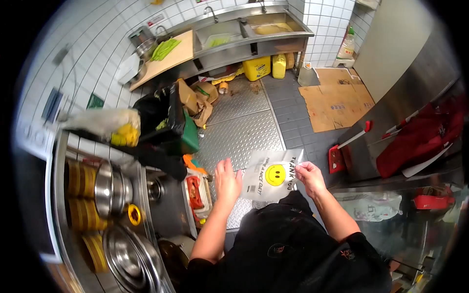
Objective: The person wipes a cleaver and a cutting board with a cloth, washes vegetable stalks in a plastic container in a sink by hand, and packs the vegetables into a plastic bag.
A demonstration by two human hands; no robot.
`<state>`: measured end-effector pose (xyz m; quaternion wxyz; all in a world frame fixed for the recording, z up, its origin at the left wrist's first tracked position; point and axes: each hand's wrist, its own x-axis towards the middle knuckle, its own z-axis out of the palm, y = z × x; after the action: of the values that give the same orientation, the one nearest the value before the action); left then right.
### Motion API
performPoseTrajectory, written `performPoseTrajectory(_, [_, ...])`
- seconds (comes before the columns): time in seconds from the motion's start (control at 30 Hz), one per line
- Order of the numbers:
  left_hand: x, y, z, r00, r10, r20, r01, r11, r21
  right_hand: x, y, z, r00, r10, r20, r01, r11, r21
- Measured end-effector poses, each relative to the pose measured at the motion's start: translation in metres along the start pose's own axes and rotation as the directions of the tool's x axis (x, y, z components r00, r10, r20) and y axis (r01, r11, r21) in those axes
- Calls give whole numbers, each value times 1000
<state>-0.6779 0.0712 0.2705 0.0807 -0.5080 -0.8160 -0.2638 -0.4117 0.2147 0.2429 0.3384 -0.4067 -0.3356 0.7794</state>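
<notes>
A clear plastic bag (261,183) with a yellow smiley face and "THANK YOU" lettering hangs in front of my black clothing. My right hand (311,178) pinches the bag near its right edge, by the lettering. On the other side, my left hand (228,184) is raised with its fingers stretched out, beside the bag's left edge. It holds nothing that I can see; whether it touches the film, I cannot tell.
Steel sinks (254,31) and a wooden board (171,56) with green vegetables line the far wall. A black-lined green bin (191,133) stands left. Steel pots (112,188) fill a left shelf. Flattened cardboard (337,105) covers floor at right, near a red dustpan (336,159).
</notes>
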Motion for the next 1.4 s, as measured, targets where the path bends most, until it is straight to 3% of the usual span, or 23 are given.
performPoseTrajectory(0.03, [27, 7, 0, 994, 104, -26, -106, 990, -98, 14, -6, 11, 999, -13, -53, 13, 1000, -11])
performPoseTrajectory(0.13, [96, 42, 15, 889, 65, 454, 232, 790, -567, 67, -26, 50, 996, -39, -76, 29, 992, -126])
performPoseTrajectory(0.23, [155, 47, 75, 845, 147, 514, 295, 674, -677, 138, -36, 80, 999, -8, 52, 12, 997, -70])
performPoseTrajectory(0.33, [211, 32, 128, 750, 69, 657, 597, 358, -718, 219, -55, 102, 980, 138, 143, -137, 990, -17])
performPoseTrajectory(0.37, [231, 22, 142, 766, 71, 639, 583, 342, -737, 248, -67, 108, 965, 197, 176, -195, 980, -27])
performPoseTrajectory(0.43, [275, 0, 168, 757, -23, 653, 618, 347, -705, 308, -83, 117, 916, 308, 257, -303, 951, -60])
performPoseTrajectory(0.47, [286, -8, 173, 735, -79, 674, 656, 335, -676, 330, -100, 125, 884, 384, 265, -341, 919, -196])
performPoseTrajectory(0.53, [330, -18, 178, 720, -216, 659, 694, 221, -686, 378, -122, 138, 867, 388, 313, -335, 919, -210])
performPoseTrajectory(0.63, [389, -41, 186, 688, -426, 588, 648, -5, -762, 445, -163, 162, 909, 340, 241, -336, 940, -58])
performPoseTrajectory(0.7, [418, -57, 191, 629, -509, 587, 638, -94, -765, 492, -171, 173, 897, 338, 284, -321, 941, -105])
performPoseTrajectory(0.8, [454, -79, 212, 640, -568, 517, 650, 41, -759, 546, -172, 193, 897, 328, 296, -298, 944, -141])
performPoseTrajectory(0.83, [468, -85, 217, 672, -581, 459, 648, 161, -744, 563, -175, 203, 900, 319, 299, -285, 947, -150])
performPoseTrajectory(0.93, [514, -108, 233, 640, -632, 437, 642, 127, -756, 609, -180, 232, 912, 335, 235, -328, 942, -70])
performPoseTrajectory(1.03, [570, -143, 241, 591, -553, 588, 493, -330, -805, 659, -173, 257, 929, 272, 250, -257, 962, -93])
performPoseTrajectory(1.07, [588, -157, 244, 597, -502, 626, 418, -471, -776, 674, -172, 269, 939, 251, 237, -231, 967, -107])
performPoseTrajectory(1.1, [594, -189, 264, 668, -373, 644, 355, -600, -716, 689, -171, 282, 948, 240, 207, -223, 969, -102])
performPoseTrajectory(1.2, [652, -241, 290, 677, -300, 672, 342, -681, -648, 738, -183, 318, 945, 304, 119, -319, 937, 142])
performPoseTrajectory(1.27, [704, -257, 277, 608, -455, 651, 346, -586, -733, 782, -188, 318, 966, 253, 57, -260, 929, 262])
performPoseTrajectory(1.33, [742, -295, 275, 624, -467, 626, 378, -521, -765, 825, -189, 314, 983, 183, 20, -175, 895, 411])
performPoseTrajectory(1.4, [771, -310, 278, 640, -451, 622, 438, -451, -778, 827, -212, 358, 978, 177, -111, -128, 928, 350])
